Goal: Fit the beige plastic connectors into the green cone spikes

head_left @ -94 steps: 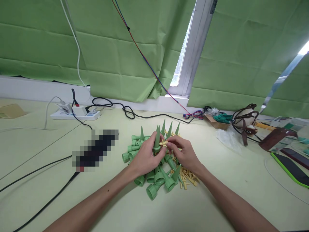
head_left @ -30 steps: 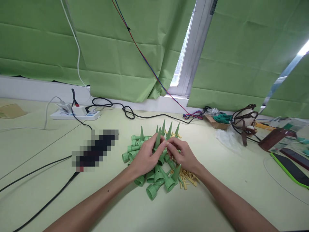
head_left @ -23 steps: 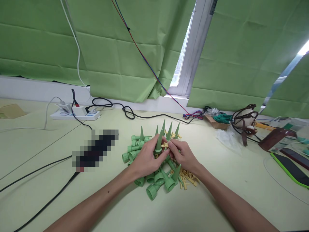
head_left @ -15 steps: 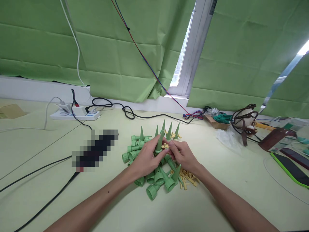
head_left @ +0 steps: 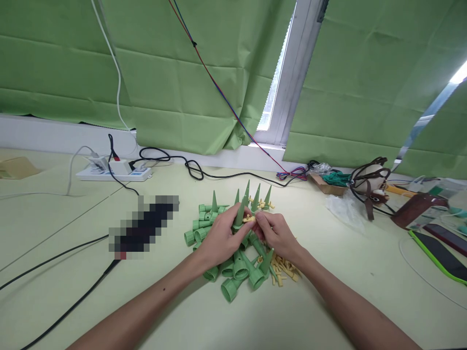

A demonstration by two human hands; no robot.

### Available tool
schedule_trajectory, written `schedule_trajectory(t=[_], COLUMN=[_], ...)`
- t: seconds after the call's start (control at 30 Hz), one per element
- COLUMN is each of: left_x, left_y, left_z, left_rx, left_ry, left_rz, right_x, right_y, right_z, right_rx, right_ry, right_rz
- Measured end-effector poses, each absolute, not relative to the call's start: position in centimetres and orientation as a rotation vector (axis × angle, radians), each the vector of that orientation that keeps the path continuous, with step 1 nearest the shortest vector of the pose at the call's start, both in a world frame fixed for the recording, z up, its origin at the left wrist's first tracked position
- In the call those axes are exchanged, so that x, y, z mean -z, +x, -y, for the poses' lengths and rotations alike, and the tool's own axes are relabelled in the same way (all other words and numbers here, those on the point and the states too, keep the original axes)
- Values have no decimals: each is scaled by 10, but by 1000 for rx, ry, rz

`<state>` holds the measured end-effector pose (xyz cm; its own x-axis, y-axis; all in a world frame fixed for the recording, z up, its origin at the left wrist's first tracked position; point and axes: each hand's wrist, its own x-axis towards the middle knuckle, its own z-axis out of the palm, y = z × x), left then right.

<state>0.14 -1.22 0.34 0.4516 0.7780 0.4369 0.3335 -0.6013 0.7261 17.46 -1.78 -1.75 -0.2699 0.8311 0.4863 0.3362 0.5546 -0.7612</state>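
My left hand (head_left: 222, 238) is closed around a green plastic plant watering spike (head_left: 241, 214), which points upward. A small yellow plastic valve (head_left: 248, 219) sticks out sideways from it, next to my left thumb. My right hand (head_left: 277, 234) is closed in a pinch at the valve's right end; its fingertips partly cover that end. Beneath and around both hands lies a pile of green spikes (head_left: 240, 269) with wide, hollow threaded caps. Several more spikes (head_left: 256, 198) stand upright behind my hands. Loose yellow valves (head_left: 284, 270) lie in a heap below my right wrist.
A black cable runs along the back of the table (head_left: 365, 291) from a white power strip (head_left: 113, 175). A pixelated dark object (head_left: 146, 226) lies to the left. On the right are a plastic bag (head_left: 346, 211), a cardboard box (head_left: 328, 184) and a green-edged phone (head_left: 438, 255).
The held spike and its yellow valve have shifted slightly to the left, and my left thumb has moved up a little beside the valve. The pile stays as it was.
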Motion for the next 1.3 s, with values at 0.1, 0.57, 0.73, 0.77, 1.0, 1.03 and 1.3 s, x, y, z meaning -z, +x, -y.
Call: schedule_trajectory(t=[0.1, 0.57, 0.73, 0.77, 1.0, 1.03, 1.3], left_x=[-3, -5, -4, -4, -4, -4, -4], left_y=[2, 1, 2, 2, 2, 2, 2], left_z=[11, 12, 11, 11, 11, 11, 12], left_rx=[-1101, -1129, -1124, -1128, -1106, -1096, -1070], left_ry=[2121, 1995, 1964, 1956, 1938, 1939, 1989], left_rz=[-950, -972, -974, -978, -981, -978, -973], right_x=[16, 17, 16, 16, 21, 22, 23], right_y=[175, 177, 177, 177, 176, 175, 175], right_z=[18, 21, 20, 20, 17, 16, 15], right_rx=[-644, -638, -624, -625, -496, -478, -394], right_ry=[-949, -904, -902, -898, -929, -929, -916], right_rz=[1818, 1881, 1915, 1922, 1917, 1908, 1942])
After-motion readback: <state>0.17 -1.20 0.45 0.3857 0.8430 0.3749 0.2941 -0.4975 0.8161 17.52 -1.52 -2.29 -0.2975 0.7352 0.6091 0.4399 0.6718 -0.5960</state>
